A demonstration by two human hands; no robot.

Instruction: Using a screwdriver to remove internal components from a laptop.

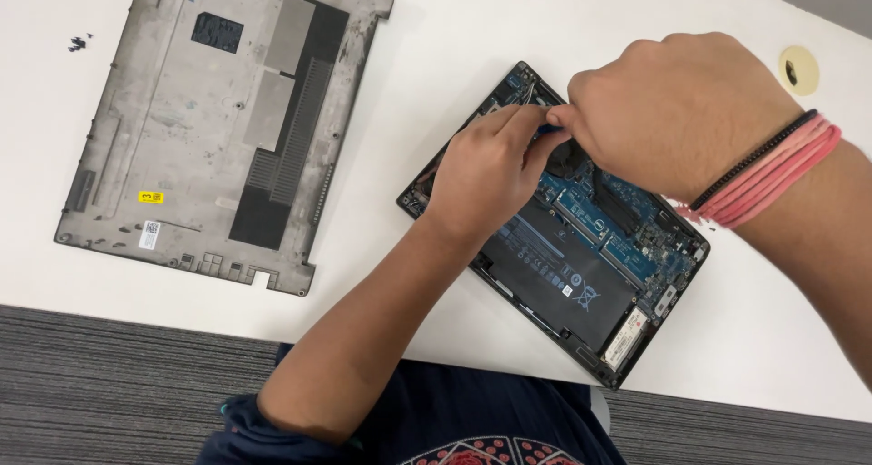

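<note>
Opened laptop [581, 247], black battery, blue board exposed, both hands' fingers [531, 120] pinched on small blue tool [548, 130]

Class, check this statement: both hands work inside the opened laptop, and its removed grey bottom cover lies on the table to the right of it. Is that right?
Not quite. The head view shows the bottom cover lying left of the laptop, not right. Both hands, left and right, do work inside it.

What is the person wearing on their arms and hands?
Both hands are bare, with no gloves or rings in view. The right hand has a stack of pink thread bands on its wrist, edged by a thin black beaded bracelet. The left hand has nothing on its wrist, and the forearm is bare up to a dark blue sleeve with a teal edge.
</note>
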